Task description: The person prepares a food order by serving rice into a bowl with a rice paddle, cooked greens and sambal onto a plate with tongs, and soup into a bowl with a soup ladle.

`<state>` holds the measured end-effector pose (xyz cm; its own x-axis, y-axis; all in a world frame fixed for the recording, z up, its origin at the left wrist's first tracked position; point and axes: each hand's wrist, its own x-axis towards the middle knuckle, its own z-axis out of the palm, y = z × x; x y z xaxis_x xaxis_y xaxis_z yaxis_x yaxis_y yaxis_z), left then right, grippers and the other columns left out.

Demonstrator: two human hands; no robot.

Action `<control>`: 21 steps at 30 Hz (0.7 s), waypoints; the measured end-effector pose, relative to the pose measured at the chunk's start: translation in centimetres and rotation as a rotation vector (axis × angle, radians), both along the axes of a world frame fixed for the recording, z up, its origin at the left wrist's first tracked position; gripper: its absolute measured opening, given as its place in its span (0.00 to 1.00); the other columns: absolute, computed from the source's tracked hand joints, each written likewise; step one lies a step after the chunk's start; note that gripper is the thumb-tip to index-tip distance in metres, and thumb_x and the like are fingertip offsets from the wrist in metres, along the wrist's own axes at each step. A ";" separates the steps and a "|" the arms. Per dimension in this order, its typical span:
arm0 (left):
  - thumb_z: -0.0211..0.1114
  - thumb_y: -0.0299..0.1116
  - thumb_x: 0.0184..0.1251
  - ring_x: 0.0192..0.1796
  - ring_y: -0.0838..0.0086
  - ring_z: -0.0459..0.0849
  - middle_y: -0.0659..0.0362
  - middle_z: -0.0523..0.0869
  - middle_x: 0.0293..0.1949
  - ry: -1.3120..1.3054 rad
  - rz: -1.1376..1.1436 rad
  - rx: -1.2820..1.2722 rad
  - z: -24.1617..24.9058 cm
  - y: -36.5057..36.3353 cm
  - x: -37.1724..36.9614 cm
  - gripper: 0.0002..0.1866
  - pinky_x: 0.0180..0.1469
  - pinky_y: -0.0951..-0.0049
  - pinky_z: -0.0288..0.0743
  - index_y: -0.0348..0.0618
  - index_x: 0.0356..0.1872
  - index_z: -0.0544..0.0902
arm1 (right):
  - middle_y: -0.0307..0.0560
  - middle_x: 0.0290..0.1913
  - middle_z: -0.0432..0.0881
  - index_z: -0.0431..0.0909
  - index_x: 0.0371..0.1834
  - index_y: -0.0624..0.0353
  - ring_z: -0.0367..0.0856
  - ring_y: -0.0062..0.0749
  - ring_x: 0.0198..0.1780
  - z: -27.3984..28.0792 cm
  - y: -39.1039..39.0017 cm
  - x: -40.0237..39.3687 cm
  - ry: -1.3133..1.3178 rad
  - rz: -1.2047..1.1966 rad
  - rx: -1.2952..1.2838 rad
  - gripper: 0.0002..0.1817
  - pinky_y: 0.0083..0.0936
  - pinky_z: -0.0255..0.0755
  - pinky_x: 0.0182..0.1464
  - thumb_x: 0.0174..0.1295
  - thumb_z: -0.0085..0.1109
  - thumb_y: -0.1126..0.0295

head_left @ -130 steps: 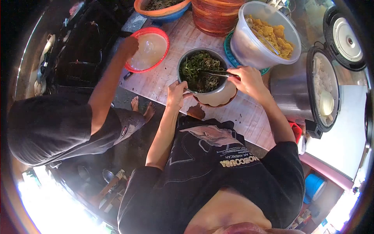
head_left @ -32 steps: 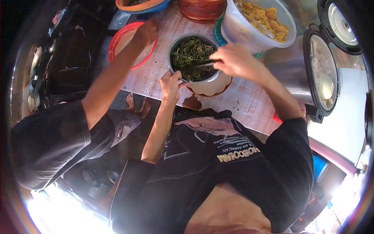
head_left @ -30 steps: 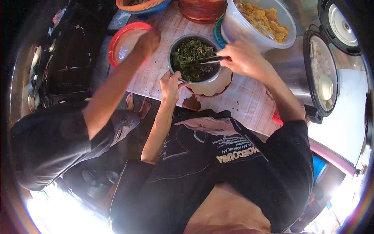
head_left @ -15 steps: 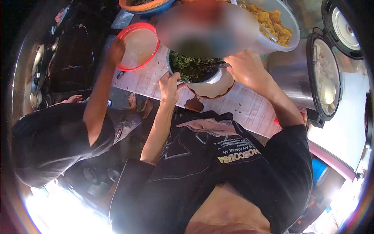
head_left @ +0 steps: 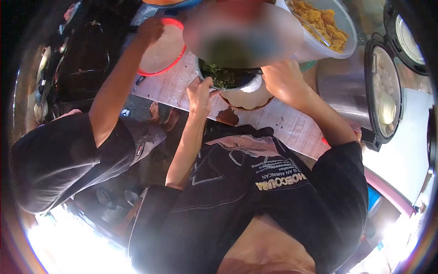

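Nearest, a black T-shirt (head_left: 269,201) with pale printed lettering is worn. Beyond it, the rim of a round grey metal bowl (head_left: 252,85) is gripped at its near left side by the left hand (head_left: 199,97), the fingers and thumb closed on it. The right hand (head_left: 283,82) is held at the bowl's right side; its fingertips are partly covered by a blurred patch, so how far it is open and what is held cannot be told. Chopped dark-green leaves (head_left: 219,76) are contained in the bowl, the far part of which is also hidden. Below its near edge, a cream dish with a scalloped brown rim (head_left: 248,99) is seen on the pale wood-patterned tabletop (head_left: 292,123).

To the left, a red-rimmed basin (head_left: 155,73) of pale liquid is reached by a co-worker's hand (head_left: 150,29), placed at its far left edge. To the right, a large steel cooker (head_left: 342,86) is filled with white food, on which a pale ladle (head_left: 387,109) is laid. Farther off, crumbly yellow food (head_left: 324,23) is held in a translucent plastic tub (head_left: 315,50).
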<state>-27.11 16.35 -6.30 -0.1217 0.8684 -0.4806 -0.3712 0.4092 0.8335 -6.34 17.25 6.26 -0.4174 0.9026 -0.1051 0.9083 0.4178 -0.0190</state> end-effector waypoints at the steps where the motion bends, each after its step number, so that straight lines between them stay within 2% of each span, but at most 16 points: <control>1: 0.57 0.24 0.55 0.28 0.73 0.80 0.59 0.78 0.27 0.028 0.006 -0.012 0.3 -0.3 0.1 0.03 0.32 0.67 0.84 0.34 0.29 0.76 | 0.55 0.26 0.80 0.78 0.20 0.60 0.81 0.49 0.30 -0.8 0.1 0.1 0.032 0.026 -0.004 0.04 0.41 0.74 0.33 0.47 0.56 0.71; 2: 0.57 0.24 0.56 0.29 0.73 0.80 0.58 0.78 0.28 0.058 0.021 -0.009 0.6 -0.2 -0.1 0.03 0.33 0.66 0.85 0.35 0.30 0.76 | 0.54 0.26 0.80 0.77 0.20 0.59 0.80 0.49 0.30 -2.0 0.3 0.8 0.066 0.060 0.007 0.05 0.41 0.74 0.33 0.47 0.57 0.70; 4: 0.59 0.24 0.55 0.28 0.72 0.79 0.59 0.77 0.27 0.052 0.018 -0.016 -0.2 -0.3 -0.8 0.05 0.28 0.67 0.82 0.35 0.33 0.76 | 0.52 0.25 0.79 0.75 0.20 0.59 0.79 0.49 0.30 -1.7 0.9 1.2 0.114 0.085 -0.014 0.06 0.42 0.73 0.32 0.48 0.58 0.68; 5: 0.60 0.24 0.54 0.28 0.72 0.79 0.60 0.77 0.27 0.089 -0.002 0.075 -3.4 -0.5 -1.7 0.05 0.24 0.69 0.79 0.37 0.32 0.75 | 0.51 0.25 0.78 0.75 0.21 0.58 0.79 0.50 0.30 -1.1 0.5 1.2 0.126 0.068 -0.052 0.07 0.43 0.72 0.32 0.49 0.58 0.67; 6: 0.61 0.25 0.54 0.26 0.76 0.74 0.61 0.77 0.25 -0.005 0.032 0.136 -2.3 -1.6 -1.9 0.02 0.24 0.68 0.76 0.37 0.28 0.79 | 0.51 0.26 0.78 0.75 0.22 0.57 0.79 0.50 0.31 -1.1 0.4 1.6 0.130 0.083 -0.085 0.08 0.44 0.72 0.32 0.50 0.59 0.65; 7: 0.63 0.25 0.53 0.25 0.75 0.74 0.62 0.76 0.23 0.063 0.075 0.009 -0.9 -1.5 -1.4 0.03 0.21 0.70 0.71 0.39 0.25 0.77 | 0.51 0.27 0.78 0.75 0.21 0.57 0.78 0.51 0.31 0.0 0.2 1.6 0.176 0.089 -0.100 0.09 0.44 0.71 0.32 0.51 0.59 0.63; 8: 0.64 0.25 0.52 0.23 0.74 0.74 0.61 0.75 0.21 -0.016 0.170 -0.020 -2.1 -2.0 -1.6 0.05 0.20 0.69 0.72 0.41 0.24 0.75 | 0.52 0.26 0.78 0.74 0.21 0.57 0.78 0.52 0.31 0.4 -0.1 1.8 0.237 0.083 -0.125 0.10 0.46 0.69 0.31 0.51 0.59 0.63; 9: 0.66 0.26 0.51 0.22 0.71 0.75 0.59 0.75 0.21 0.067 0.006 -0.006 -7.1 -1.8 -3.1 0.07 0.20 0.66 0.75 0.41 0.24 0.75 | 0.53 0.23 0.76 0.73 0.20 0.57 0.77 0.54 0.29 1.9 -0.6 1.5 0.289 0.068 -0.203 0.10 0.47 0.68 0.31 0.51 0.58 0.63; 11: 0.66 0.26 0.50 0.23 0.70 0.75 0.58 0.76 0.22 0.013 0.170 -0.145 -3.5 -3.0 -3.0 0.07 0.18 0.63 0.74 0.39 0.24 0.74 | 0.54 0.22 0.75 0.74 0.22 0.56 0.76 0.54 0.27 4.9 -1.8 1.0 0.427 0.045 -0.253 0.08 0.42 0.66 0.27 0.51 0.57 0.65; 13: 0.62 0.24 0.49 0.22 0.69 0.76 0.58 0.76 0.22 0.113 0.213 -0.106 -6.4 -3.8 -3.8 0.05 0.18 0.63 0.74 0.35 0.27 0.77 | 0.53 0.22 0.76 0.78 0.26 0.55 0.76 0.51 0.26 7.0 -2.5 0.2 0.469 0.038 -0.281 0.07 0.37 0.67 0.27 0.50 0.60 0.64; 14: 0.61 0.24 0.49 0.22 0.69 0.76 0.58 0.77 0.23 -0.003 0.306 -0.107 -3.4 -4.7 -3.6 0.04 0.18 0.63 0.75 0.35 0.27 0.78 | 0.52 0.23 0.77 0.80 0.28 0.54 0.77 0.50 0.26 7.2 -3.0 0.2 0.474 0.026 -0.293 0.08 0.36 0.68 0.28 0.50 0.62 0.63; 15: 0.60 0.23 0.50 0.22 0.68 0.77 0.58 0.78 0.24 -0.110 0.257 -0.118 -4.8 -5.4 -4.4 0.03 0.19 0.64 0.76 0.35 0.27 0.79 | 0.52 0.24 0.79 0.82 0.32 0.55 0.79 0.47 0.26 6.5 -3.2 0.5 0.533 0.049 -0.269 0.10 0.34 0.69 0.28 0.50 0.64 0.63; 16: 0.61 0.23 0.51 0.24 0.68 0.78 0.58 0.78 0.24 -0.144 0.254 -0.136 -3.9 -6.0 -4.7 0.05 0.22 0.63 0.79 0.35 0.29 0.80 | 0.52 0.25 0.80 0.83 0.36 0.55 0.80 0.45 0.25 5.8 -3.1 0.9 0.594 0.065 -0.254 0.13 0.32 0.70 0.28 0.49 0.66 0.62; 18: 0.61 0.23 0.53 0.27 0.68 0.79 0.57 0.79 0.26 -0.057 0.256 -0.131 -5.4 -6.5 -4.9 0.07 0.26 0.61 0.81 0.35 0.34 0.81 | 0.53 0.27 0.81 0.82 0.40 0.57 0.82 0.41 0.27 4.6 -1.7 1.5 0.597 0.090 -0.310 0.17 0.29 0.72 0.30 0.49 0.68 0.62; 21: 0.61 0.22 0.55 0.29 0.67 0.81 0.57 0.80 0.28 -0.090 0.274 -0.207 -4.0 -8.9 -6.0 0.08 0.27 0.62 0.81 0.34 0.37 0.81 | 0.53 0.27 0.83 0.82 0.43 0.61 0.83 0.36 0.27 3.1 -1.8 1.4 0.656 0.080 -0.389 0.20 0.25 0.73 0.32 0.49 0.69 0.62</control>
